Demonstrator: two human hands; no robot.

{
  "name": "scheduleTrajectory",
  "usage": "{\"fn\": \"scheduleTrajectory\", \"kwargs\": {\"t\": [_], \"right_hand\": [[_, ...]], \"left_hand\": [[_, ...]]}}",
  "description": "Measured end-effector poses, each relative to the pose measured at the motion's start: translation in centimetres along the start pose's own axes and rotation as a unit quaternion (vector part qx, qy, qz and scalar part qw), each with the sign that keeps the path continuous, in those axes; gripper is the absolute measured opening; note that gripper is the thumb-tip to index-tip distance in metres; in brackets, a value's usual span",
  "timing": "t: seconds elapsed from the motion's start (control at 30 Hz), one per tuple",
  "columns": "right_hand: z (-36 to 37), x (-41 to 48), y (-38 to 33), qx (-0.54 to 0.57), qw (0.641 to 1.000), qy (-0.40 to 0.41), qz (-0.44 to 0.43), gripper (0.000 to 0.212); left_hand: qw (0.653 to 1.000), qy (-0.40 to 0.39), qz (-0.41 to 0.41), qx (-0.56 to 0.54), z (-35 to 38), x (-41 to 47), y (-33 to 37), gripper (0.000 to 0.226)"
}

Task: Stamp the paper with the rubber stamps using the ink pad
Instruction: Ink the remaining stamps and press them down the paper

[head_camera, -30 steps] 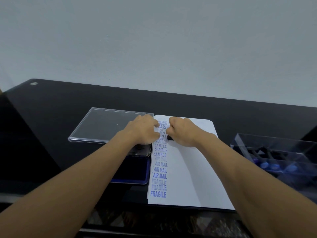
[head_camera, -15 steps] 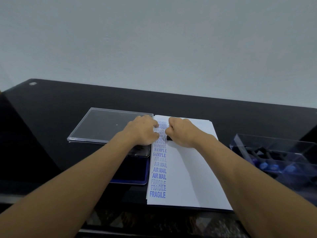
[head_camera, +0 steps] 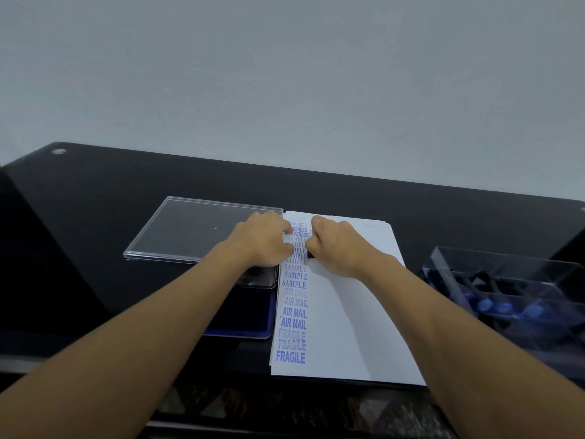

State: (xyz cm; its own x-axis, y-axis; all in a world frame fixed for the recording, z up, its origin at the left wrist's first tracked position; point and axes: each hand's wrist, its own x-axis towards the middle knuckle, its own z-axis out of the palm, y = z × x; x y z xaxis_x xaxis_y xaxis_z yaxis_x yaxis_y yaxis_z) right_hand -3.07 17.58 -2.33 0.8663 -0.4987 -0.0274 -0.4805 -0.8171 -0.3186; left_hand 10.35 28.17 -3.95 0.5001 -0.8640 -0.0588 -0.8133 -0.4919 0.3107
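Observation:
A white sheet of paper [head_camera: 348,312] lies on the black table, with a column of blue prints down its left edge: AMENDED, SAMPLE, AIR MAIL, FRAGILE. My right hand [head_camera: 335,245] grips a small black rubber stamp [head_camera: 310,255], mostly hidden under the fingers, and holds it down on the paper near the top. My left hand [head_camera: 262,242] rests with curled fingers at the paper's left edge, over the ink pad. The blue ink pad [head_camera: 250,315] sits left of the paper, its clear lid [head_camera: 190,229] folded back.
A clear plastic box [head_camera: 512,289] at the right holds several stamps with blue and black handles. The black table [head_camera: 95,217] runs back to a pale wall. The table's front edge is just below the paper.

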Motion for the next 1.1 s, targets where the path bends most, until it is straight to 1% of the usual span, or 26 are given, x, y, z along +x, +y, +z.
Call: {"fn": "scheduleTrajectory", "kwargs": {"t": [0.1, 0.23, 0.37, 0.53, 0.67, 0.73, 0.87, 0.97, 1.0, 1.1], "right_hand": [[-0.4, 0.7, 0.1, -0.004, 1.000, -0.016, 0.015, 0.027], [-0.4, 0.7, 0.0, 0.006, 1.000, -0.016, 0.018, 0.026], [0.1, -0.2, 0.0, 0.007, 1.000, 0.004, 0.006, 0.027], [1.0, -0.9, 0.1, 0.013, 0.999, 0.039, -0.011, 0.017], [0.1, -0.5, -0.4, -0.008, 1.000, 0.018, -0.006, 0.027], [-0.3, -0.2, -0.6, -0.032, 0.999, 0.002, 0.000, 0.027], [-0.6, 0.0, -0.6, -0.025, 1.000, -0.008, 0.015, 0.029], [-0.8, -0.8, -1.2, -0.078, 0.997, -0.020, -0.015, 0.039], [-0.7, -1.1, -1.2, -0.079, 0.997, -0.015, -0.022, 0.039], [-0.1, -1.4, -0.8, -0.029, 0.999, 0.016, -0.019, 0.029]], "left_hand": [[1.000, 0.000, 0.001, -0.001, 0.0, -0.1, 0.0, 0.050], [1.000, 0.001, 0.001, -0.001, -0.1, -0.1, 0.1, 0.049], [1.000, 0.005, 0.003, -0.001, 0.0, -0.1, 0.0, 0.049], [1.000, 0.009, 0.006, -0.002, 0.0, -0.1, 0.0, 0.049], [1.000, 0.010, 0.005, -0.001, 0.1, -0.2, 0.1, 0.048], [1.000, 0.010, 0.006, 0.000, 0.1, -0.1, 0.0, 0.049], [1.000, 0.007, 0.006, 0.000, 0.1, 0.0, -0.1, 0.049], [1.000, 0.008, 0.007, 0.000, 0.1, 0.0, -0.2, 0.049], [1.000, 0.009, 0.007, -0.002, 0.1, 0.0, -0.2, 0.049], [1.000, 0.007, 0.006, -0.002, 0.1, 0.0, -0.1, 0.050]]}}
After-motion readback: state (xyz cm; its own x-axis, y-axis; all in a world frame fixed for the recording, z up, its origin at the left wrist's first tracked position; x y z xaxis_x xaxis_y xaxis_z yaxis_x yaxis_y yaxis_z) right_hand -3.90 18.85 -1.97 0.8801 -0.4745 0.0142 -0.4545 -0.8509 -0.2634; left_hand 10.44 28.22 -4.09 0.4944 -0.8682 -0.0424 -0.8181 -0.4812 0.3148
